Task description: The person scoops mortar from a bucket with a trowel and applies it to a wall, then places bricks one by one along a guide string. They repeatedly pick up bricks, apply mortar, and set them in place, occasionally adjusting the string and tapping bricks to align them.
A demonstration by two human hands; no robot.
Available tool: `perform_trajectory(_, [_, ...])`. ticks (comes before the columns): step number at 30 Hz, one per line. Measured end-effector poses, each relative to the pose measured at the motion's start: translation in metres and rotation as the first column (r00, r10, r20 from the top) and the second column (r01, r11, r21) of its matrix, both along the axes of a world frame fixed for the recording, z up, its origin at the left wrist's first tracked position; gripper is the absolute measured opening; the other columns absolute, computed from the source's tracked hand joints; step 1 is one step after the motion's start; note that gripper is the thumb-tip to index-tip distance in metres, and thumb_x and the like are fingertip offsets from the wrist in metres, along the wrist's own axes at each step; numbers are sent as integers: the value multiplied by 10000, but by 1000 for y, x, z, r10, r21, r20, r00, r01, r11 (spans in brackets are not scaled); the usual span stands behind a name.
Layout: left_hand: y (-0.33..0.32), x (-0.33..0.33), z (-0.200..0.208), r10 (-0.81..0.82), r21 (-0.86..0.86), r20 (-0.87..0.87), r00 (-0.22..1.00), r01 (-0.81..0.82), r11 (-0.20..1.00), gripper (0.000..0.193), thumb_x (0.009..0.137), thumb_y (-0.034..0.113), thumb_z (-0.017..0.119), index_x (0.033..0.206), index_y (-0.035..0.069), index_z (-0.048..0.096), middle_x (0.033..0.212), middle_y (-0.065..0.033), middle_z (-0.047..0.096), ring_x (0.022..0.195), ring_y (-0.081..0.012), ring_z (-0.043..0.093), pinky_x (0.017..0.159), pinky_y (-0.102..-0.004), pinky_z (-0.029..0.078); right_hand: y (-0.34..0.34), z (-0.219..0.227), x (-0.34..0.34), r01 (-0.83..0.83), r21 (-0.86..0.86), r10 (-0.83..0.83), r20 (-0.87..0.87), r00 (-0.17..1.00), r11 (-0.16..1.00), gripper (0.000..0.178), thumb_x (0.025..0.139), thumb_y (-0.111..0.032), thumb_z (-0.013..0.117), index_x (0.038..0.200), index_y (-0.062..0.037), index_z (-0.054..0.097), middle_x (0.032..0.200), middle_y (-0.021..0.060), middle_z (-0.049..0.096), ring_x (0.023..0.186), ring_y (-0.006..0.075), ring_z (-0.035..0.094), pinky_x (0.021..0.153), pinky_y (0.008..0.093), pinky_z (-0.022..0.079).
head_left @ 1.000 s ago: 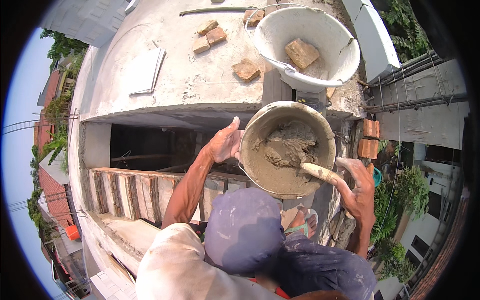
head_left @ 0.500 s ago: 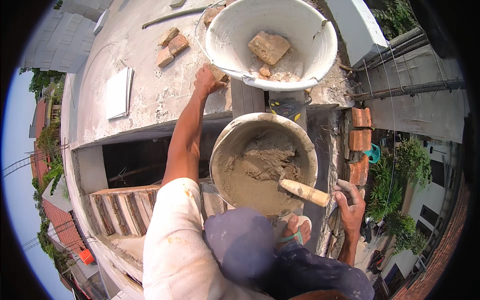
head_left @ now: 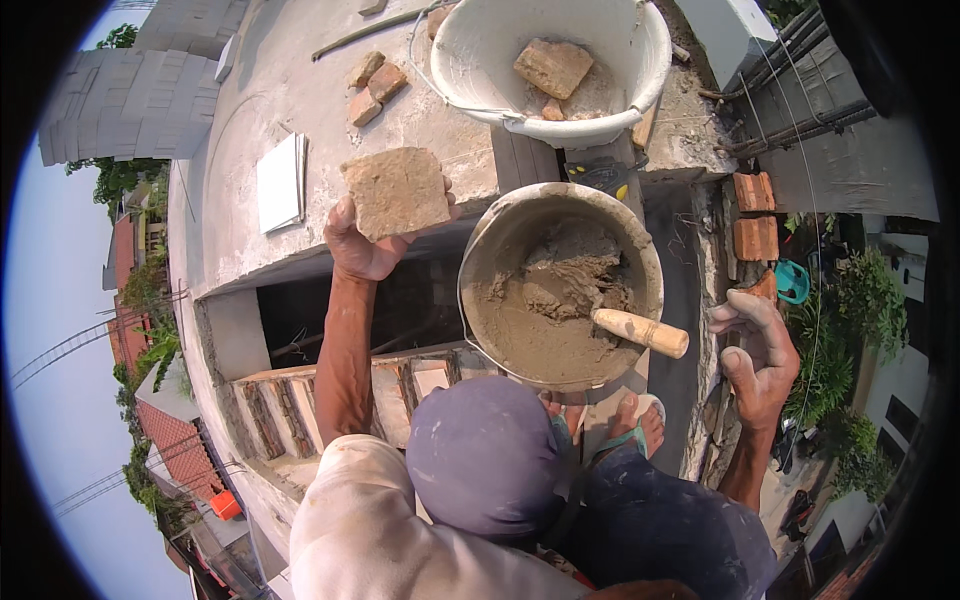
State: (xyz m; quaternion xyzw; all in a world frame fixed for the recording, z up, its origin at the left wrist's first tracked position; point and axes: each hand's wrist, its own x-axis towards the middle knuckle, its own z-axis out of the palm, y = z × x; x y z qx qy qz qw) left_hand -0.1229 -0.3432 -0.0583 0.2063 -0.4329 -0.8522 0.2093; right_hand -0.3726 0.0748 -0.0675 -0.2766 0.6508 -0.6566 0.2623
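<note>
My left hand (head_left: 362, 250) is closed around a rough, flat piece of brick (head_left: 396, 192), raised above the concrete slab's edge. Right of it stands a bucket (head_left: 645, 262) of wet grey-brown mortar (head_left: 525, 340). A tool's turned wooden handle (head_left: 642, 332) leans out over the bucket's right side; its blade is buried in the mortar. My right hand (head_left: 762, 365) is empty beside that handle, above the narrow brick wall, fingers loosely bent and thumb apart.
Beyond the mortar stands a white bucket (head_left: 480, 60) with broken brick (head_left: 554, 68) inside. Small brick chunks (head_left: 376, 88) and a white tile stack (head_left: 280, 184) lie on the slab (head_left: 320, 120). Red bricks (head_left: 755, 238) top the right wall, with a drop beyond. A dark opening (head_left: 300, 310) lies below the slab.
My left hand has lifted the brick piece off the slab and drawn it back toward me. My right hand has shifted slightly right. The view has shifted too.
</note>
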Motion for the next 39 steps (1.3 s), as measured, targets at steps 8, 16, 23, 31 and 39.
perform_trajectory(8, [118, -43, 71, -442, 5, 139, 886, 446, 895, 1019, 867, 644, 718, 1612, 48, 361, 1528, -219, 520, 1381, -392, 559, 1144, -570, 475, -79, 81, 38, -201, -267, -24, -653, 757, 943, 999, 594, -222, 997, 1462, -70, 527, 1407, 221, 533, 1246, 397, 609, 1070, 502, 524])
perform_trajectory(16, [222, -137, 97, -855, 105, 451, 255, 936, 335, 1118, 857, 725, 730, 1623, 6, 348, 1580, -208, 488, 1439, -364, 515, 1218, -508, 387, 57, 29, 62, 285, -209, -353, -509, 785, 935, 1054, 599, -208, 1004, 1494, 4, 489, 1380, 193, 592, 1260, 370, 624, 1073, 454, 529])
perform_trajectory(23, [263, -174, 132, -629, -96, 777, 38, 994, -59, 997, 827, 374, 900, 1571, -65, 404, 1556, -229, 528, 1465, -361, 498, 1231, -479, 366, 242, -139, 116, 613, 546, -514, -345, 786, 571, 1011, 688, -297, 965, 1514, -3, 464, 1452, 258, 551, 1368, 424, 538, 1151, 487, 454])
perform_trajectory(31, [293, -184, 135, -350, -124, 932, -90, 830, -543, 769, 891, 377, 832, 1500, 21, 526, 1467, -215, 603, 1367, -379, 591, 1128, -445, 469, 315, -232, 99, 620, 707, -372, -505, 779, 340, 972, 709, -212, 926, 1525, -10, 437, 1516, 247, 505, 1420, 447, 457, 1210, 528, 384])
perform_trajectory(39, [283, -187, 117, -271, -31, 956, -115, 876, -482, 671, 893, 96, 803, 1493, 6, 518, 1397, -199, 655, 1291, -324, 664, 1090, -426, 506, 314, -256, 89, 631, 681, -342, -532, 775, 372, 952, 738, -187, 903, 1561, -74, 437, 1573, 171, 480, 1462, 406, 424, 1232, 522, 367])
